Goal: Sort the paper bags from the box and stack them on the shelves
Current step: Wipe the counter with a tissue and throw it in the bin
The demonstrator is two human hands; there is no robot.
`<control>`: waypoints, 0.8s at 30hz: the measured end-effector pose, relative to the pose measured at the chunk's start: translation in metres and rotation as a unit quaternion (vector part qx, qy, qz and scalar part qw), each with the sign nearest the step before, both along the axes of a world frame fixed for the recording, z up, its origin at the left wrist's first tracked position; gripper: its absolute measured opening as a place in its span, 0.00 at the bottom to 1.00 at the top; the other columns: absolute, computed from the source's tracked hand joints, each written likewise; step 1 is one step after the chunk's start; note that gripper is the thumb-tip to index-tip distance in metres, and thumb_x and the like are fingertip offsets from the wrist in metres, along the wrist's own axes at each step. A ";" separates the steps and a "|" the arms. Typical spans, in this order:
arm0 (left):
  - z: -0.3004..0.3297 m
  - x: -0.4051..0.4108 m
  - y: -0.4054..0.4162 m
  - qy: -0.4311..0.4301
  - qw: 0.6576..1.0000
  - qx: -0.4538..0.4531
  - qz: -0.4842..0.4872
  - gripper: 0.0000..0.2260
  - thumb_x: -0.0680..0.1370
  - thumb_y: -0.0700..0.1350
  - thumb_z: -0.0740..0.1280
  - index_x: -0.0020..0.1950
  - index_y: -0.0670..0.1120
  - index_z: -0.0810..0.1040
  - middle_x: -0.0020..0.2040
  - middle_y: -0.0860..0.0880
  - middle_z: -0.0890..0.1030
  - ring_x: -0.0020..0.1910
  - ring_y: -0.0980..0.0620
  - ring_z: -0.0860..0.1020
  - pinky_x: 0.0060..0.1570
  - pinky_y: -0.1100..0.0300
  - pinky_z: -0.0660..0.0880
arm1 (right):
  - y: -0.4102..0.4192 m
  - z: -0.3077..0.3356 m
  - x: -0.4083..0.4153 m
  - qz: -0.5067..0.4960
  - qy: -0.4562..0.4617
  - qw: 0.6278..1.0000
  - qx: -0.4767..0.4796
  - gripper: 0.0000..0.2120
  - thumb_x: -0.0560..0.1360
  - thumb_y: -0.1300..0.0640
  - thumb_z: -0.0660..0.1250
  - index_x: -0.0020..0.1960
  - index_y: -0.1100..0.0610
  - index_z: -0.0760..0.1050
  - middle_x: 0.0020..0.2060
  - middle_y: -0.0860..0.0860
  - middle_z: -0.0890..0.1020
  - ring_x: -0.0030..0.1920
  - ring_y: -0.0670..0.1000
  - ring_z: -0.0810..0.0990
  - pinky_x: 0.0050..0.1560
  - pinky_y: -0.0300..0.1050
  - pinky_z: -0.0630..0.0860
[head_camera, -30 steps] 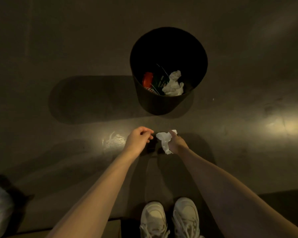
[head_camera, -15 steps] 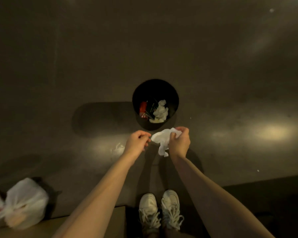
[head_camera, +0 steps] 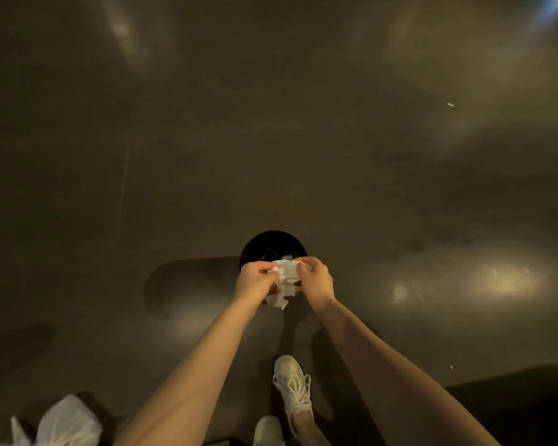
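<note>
1. Both hands gripped one crumpled white paper (head_camera: 285,280): left hand (head_camera: 255,281) on its left side with fingers curled into it, right hand (head_camera: 316,280) on its right with thumb and fingers pinching it. Hands were held out over the near rim of the bin.
2. Dark floor (head_camera: 207,140) filled the view, with light patches at right.
3. White plastic bag (head_camera: 66,424) sat on the floor at near left, well apart from the hands.
4. Round black bin (head_camera: 273,244) stood just beyond the hands; its contents were mostly hidden.
5. White sneakers (head_camera: 295,389) stood near, below the forearms, one ahead of the other.
</note>
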State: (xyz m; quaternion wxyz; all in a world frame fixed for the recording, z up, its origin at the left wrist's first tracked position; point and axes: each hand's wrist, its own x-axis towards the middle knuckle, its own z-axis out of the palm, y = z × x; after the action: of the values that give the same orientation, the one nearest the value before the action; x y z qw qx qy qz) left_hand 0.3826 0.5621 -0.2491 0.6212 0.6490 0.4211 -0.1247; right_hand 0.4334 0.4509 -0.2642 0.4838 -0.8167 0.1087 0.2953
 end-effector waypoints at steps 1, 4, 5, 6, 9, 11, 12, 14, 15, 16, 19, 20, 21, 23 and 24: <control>-0.005 0.008 0.003 0.006 1.000 0.017 0.001 0.12 0.76 0.37 0.65 0.59 0.40 0.79 0.56 0.40 0.81 0.52 0.45 0.80 0.55 0.50 0.78 | 0.003 -0.007 0.010 0.003 0.010 1.000 -0.005 0.10 0.78 0.58 0.59 0.56 0.57 0.76 0.48 0.53 0.79 0.53 0.55 0.79 0.56 0.55 0.77; -0.028 0.032 0.013 0.020 0.999 0.049 0.003 0.15 0.76 0.38 0.65 0.63 0.41 0.77 0.59 0.41 0.79 0.56 0.44 0.78 0.59 0.52 0.75 | 0.011 -0.035 0.039 0.022 0.059 0.998 -0.011 0.14 0.78 0.53 0.61 0.61 0.58 0.74 0.55 0.56 0.79 0.57 0.57 0.79 0.58 0.56 0.76; -0.036 0.039 0.017 0.020 0.998 0.053 -0.005 0.16 0.77 0.39 0.64 0.65 0.41 0.75 0.62 0.42 0.78 0.58 0.44 0.77 0.60 0.53 0.74 | 0.014 -0.044 0.048 0.043 0.077 0.996 -0.014 0.18 0.79 0.51 0.60 0.65 0.57 0.72 0.59 0.57 0.78 0.60 0.58 0.77 0.61 0.56 0.74; -0.043 0.046 0.020 0.018 0.999 0.047 -0.014 0.18 0.77 0.39 0.64 0.67 0.41 0.72 0.64 0.43 0.76 0.59 0.46 0.77 0.59 0.56 0.73 | 0.016 -0.051 0.056 0.069 0.094 0.993 -0.021 0.20 0.79 0.49 0.59 0.69 0.57 0.69 0.63 0.57 0.75 0.63 0.58 0.74 0.64 0.56 0.72; -0.056 0.059 0.025 0.025 0.999 -0.002 -0.026 0.20 0.79 0.41 0.63 0.71 0.43 0.68 0.68 0.45 0.72 0.59 0.50 0.75 0.52 0.63 0.69 | 0.022 -0.064 0.076 0.087 0.154 0.984 -0.035 0.24 0.80 0.49 0.55 0.75 0.54 0.60 0.72 0.54 0.65 0.71 0.57 0.65 0.69 0.54 0.66; -0.058 0.063 0.026 0.032 0.999 -0.008 -0.020 0.18 0.79 0.41 0.63 0.69 0.43 0.70 0.67 0.44 0.73 0.64 0.48 0.72 0.53 0.63 0.66 | 0.021 -0.065 0.085 0.070 0.159 0.984 -0.027 0.23 0.80 0.49 0.55 0.74 0.53 0.62 0.71 0.54 0.67 0.70 0.56 0.66 0.69 0.53 0.66; -0.055 0.065 0.027 0.031 0.999 -0.008 -0.012 0.17 0.79 0.41 0.62 0.68 0.42 0.71 0.66 0.44 0.74 0.64 0.48 0.72 0.54 0.62 0.67 | 0.020 -0.063 0.088 0.068 0.149 0.986 -0.028 0.22 0.80 0.49 0.55 0.73 0.54 0.64 0.68 0.55 0.70 0.68 0.56 0.69 0.68 0.51 0.67; -0.038 0.067 0.027 0.032 0.999 -0.002 -0.012 0.14 0.80 0.41 0.61 0.65 0.41 0.74 0.63 0.44 0.76 0.62 0.47 0.73 0.54 0.60 0.69 | 0.016 -0.051 0.092 0.059 0.133 0.989 -0.023 0.21 0.80 0.49 0.55 0.70 0.57 0.68 0.60 0.55 0.75 0.61 0.55 0.73 0.62 0.48 0.70; -0.026 0.068 0.027 0.028 0.999 0.000 -0.021 0.13 0.80 0.41 0.61 0.64 0.42 0.75 0.61 0.44 0.77 0.61 0.47 0.74 0.54 0.59 0.70 | 0.014 -0.041 0.094 0.054 0.129 0.990 -0.014 0.21 0.80 0.49 0.56 0.68 0.58 0.69 0.59 0.54 0.76 0.59 0.54 0.74 0.61 0.48 0.71; -0.012 0.069 0.027 0.020 0.999 0.000 -0.031 0.12 0.80 0.42 0.60 0.62 0.42 0.76 0.59 0.44 0.78 0.59 0.47 0.75 0.52 0.59 0.71 | 0.012 -0.027 0.096 0.048 0.127 0.991 -0.001 0.19 0.80 0.49 0.56 0.66 0.58 0.71 0.56 0.53 0.78 0.57 0.53 0.76 0.59 0.47 0.72; 0.039 0.072 0.022 -0.014 0.998 0.008 -0.058 0.12 0.81 0.41 0.60 0.60 0.40 0.77 0.51 0.44 0.79 0.48 0.51 0.77 0.43 0.63 0.71 | 0.007 0.028 0.098 0.038 0.084 0.995 0.030 0.14 0.80 0.53 0.56 0.59 0.58 0.75 0.46 0.51 0.79 0.42 0.49 0.77 0.44 0.42 0.72; 0.059 0.072 0.019 -0.024 0.997 0.013 -0.073 0.12 0.81 0.42 0.59 0.60 0.40 0.77 0.50 0.45 0.79 0.45 0.52 0.76 0.41 0.63 0.71 | 0.004 0.050 0.098 0.035 0.066 0.997 0.038 0.12 0.79 0.54 0.56 0.56 0.57 0.75 0.44 0.50 0.79 0.39 0.47 0.77 0.40 0.41 0.71; 0.081 0.073 0.016 -0.034 0.995 0.019 -0.091 0.12 0.81 0.42 0.59 0.60 0.40 0.77 0.49 0.46 0.79 0.43 0.53 0.76 0.41 0.63 0.71 | 0.001 0.072 0.097 0.032 0.047 0.997 0.045 0.10 0.79 0.55 0.56 0.53 0.57 0.75 0.42 0.50 0.79 0.36 0.47 0.76 0.38 0.40 0.71; 0.127 0.074 0.007 -0.062 0.990 0.029 -0.127 0.11 0.81 0.42 0.59 0.59 0.40 0.76 0.47 0.47 0.78 0.43 0.53 0.76 0.40 0.64 0.72 | -0.011 0.120 0.094 0.031 0.004 0.998 0.058 0.09 0.79 0.57 0.56 0.47 0.56 0.75 0.38 0.49 0.79 0.34 0.47 0.76 0.36 0.39 0.70; 0.153 0.074 0.000 -0.080 0.986 0.033 -0.141 0.11 0.81 0.42 0.58 0.58 0.40 0.77 0.45 0.47 0.78 0.42 0.53 0.76 0.39 0.65 0.72 | -0.019 0.144 0.092 0.028 -0.017 0.997 0.064 0.10 0.79 0.58 0.56 0.45 0.55 0.76 0.36 0.49 0.79 0.33 0.47 0.76 0.35 0.39 0.70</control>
State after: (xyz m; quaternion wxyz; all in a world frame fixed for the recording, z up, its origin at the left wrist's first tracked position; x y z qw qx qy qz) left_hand 0.4568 0.5623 -0.0964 0.6072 0.7300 0.2782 -0.1453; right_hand 0.5253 0.4323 -0.1198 0.5284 -0.7918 0.0582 0.3008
